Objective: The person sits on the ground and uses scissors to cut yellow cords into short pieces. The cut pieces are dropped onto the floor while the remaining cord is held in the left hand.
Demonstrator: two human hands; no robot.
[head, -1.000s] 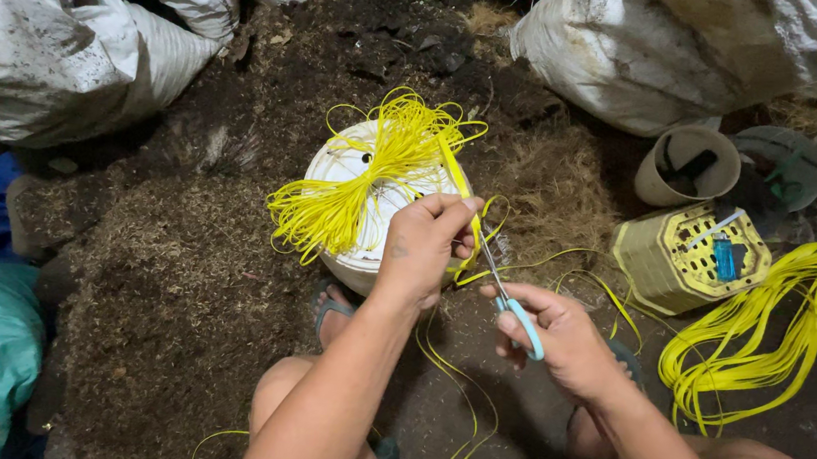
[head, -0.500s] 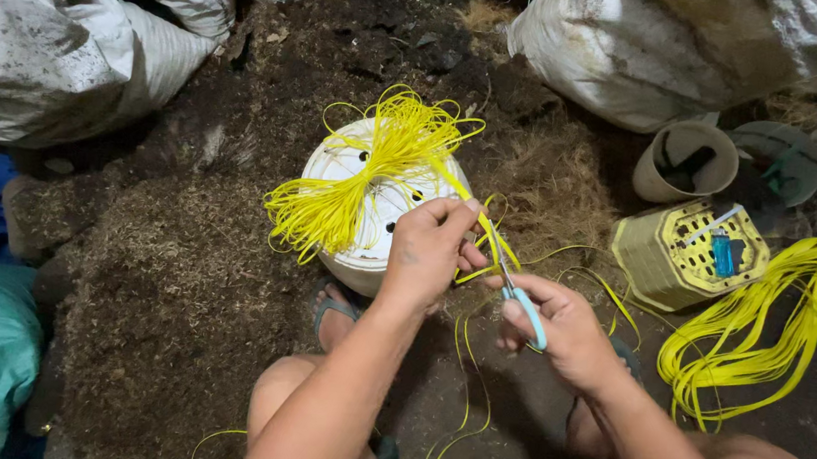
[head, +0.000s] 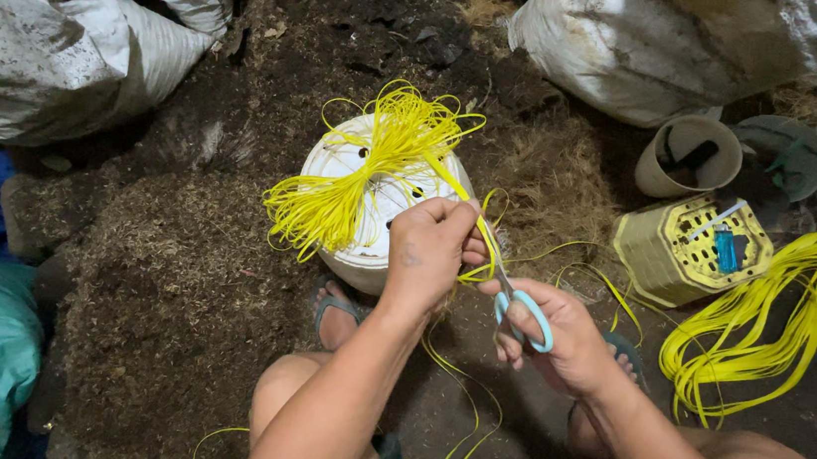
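The left hand (head: pixel 427 246) is pinching yellow strands (head: pixel 363 180) draped over a white pot (head: pixel 354 169) on the soil; the right hand (head: pixel 558 334) is gripping blue-handled scissors (head: pixel 516 305) just beside them.

I see glossy yellow plastic strips (head: pixel 374 171) on a smooth white plastic bucket (head: pixel 354 169), scissors (head: pixel 519 305) with light-blue plastic handles, woven matt sacks (head: pixel 58 36), and rough, fibrous soil floor (head: pixel 174 277).
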